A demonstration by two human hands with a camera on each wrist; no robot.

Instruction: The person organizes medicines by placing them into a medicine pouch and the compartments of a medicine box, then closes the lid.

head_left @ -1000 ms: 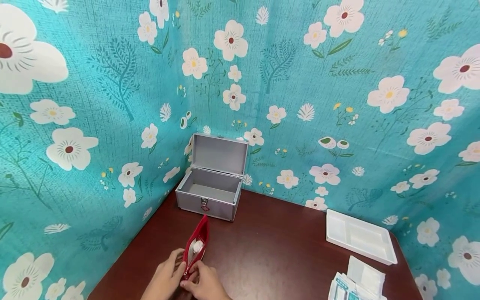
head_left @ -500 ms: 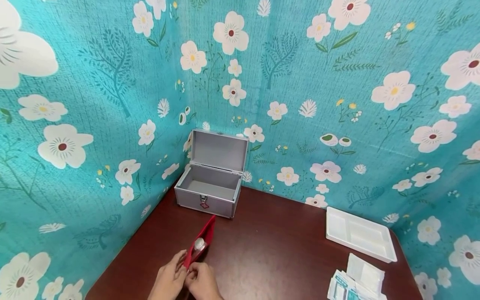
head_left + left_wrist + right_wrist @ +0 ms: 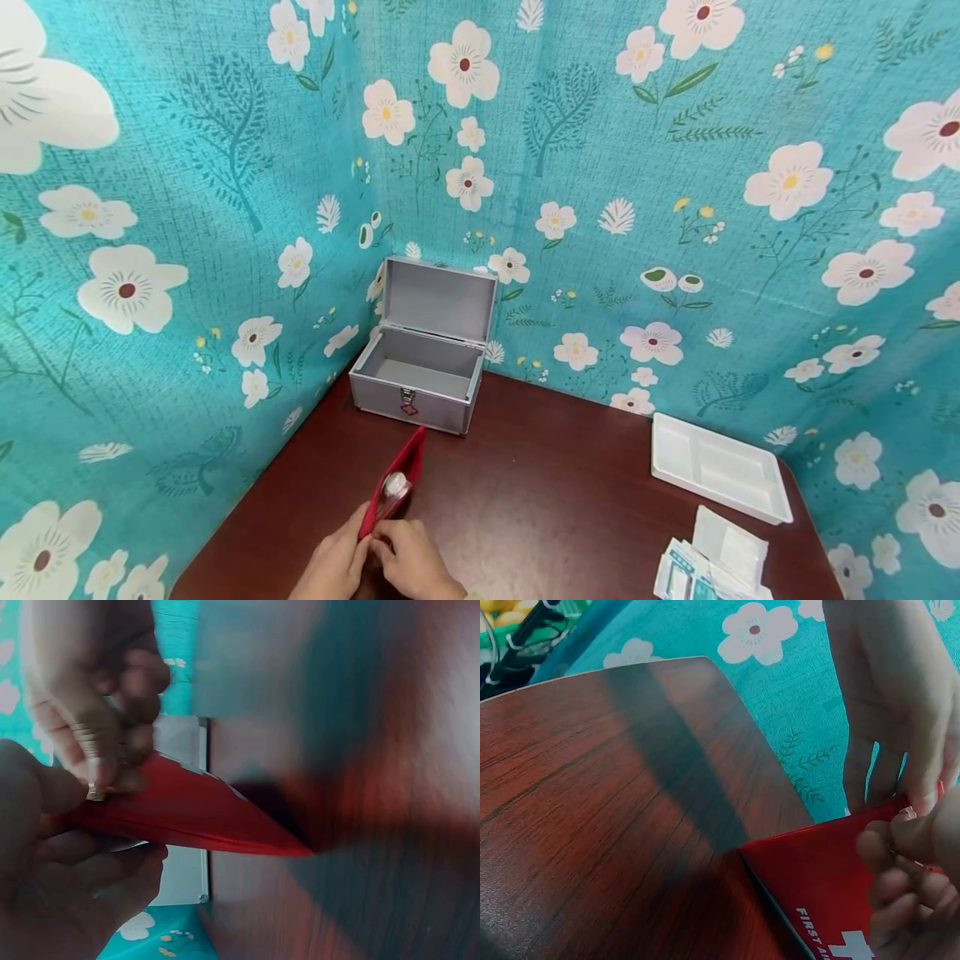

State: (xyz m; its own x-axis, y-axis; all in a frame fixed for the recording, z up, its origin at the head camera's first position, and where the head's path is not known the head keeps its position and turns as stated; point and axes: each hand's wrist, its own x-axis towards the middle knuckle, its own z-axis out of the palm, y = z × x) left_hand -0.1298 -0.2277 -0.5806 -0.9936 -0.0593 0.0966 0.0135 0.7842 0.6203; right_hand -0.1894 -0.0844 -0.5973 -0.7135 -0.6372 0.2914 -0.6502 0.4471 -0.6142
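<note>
A red zip pouch (image 3: pixel 417 450) stands on edge over the table, its mouth parted upward. "FIRST AID" lettering and a white cross mark its side (image 3: pixel 802 862) in the right wrist view. Inside lies a whitish rounded item (image 3: pixel 396 483) in what looks like clear wrap. My left hand (image 3: pixel 333 562) grips the pouch at its near end, thumb on one side and fingers on the other. Right beside it, my right hand (image 3: pixel 412 557) pinches the small metal zipper pull (image 3: pixel 95 795) between thumb and forefinger at the near corner.
Beyond the pouch stands a silver case (image 3: pixel 375 396) with its lid raised and nothing inside. A white divided tray (image 3: pixel 675 450) lies at the right, with white and teal packets (image 3: pixel 678 575) nearer me. Floral cloth walls (image 3: pixel 570 275) border the brown table (image 3: pixel 540 483).
The pouch's mouth has narrowed, and its near end has shifted slightly. My right hand has turned and closed in on the zipper end; my left hand stays on the pouch. The view has tilted slightly.
</note>
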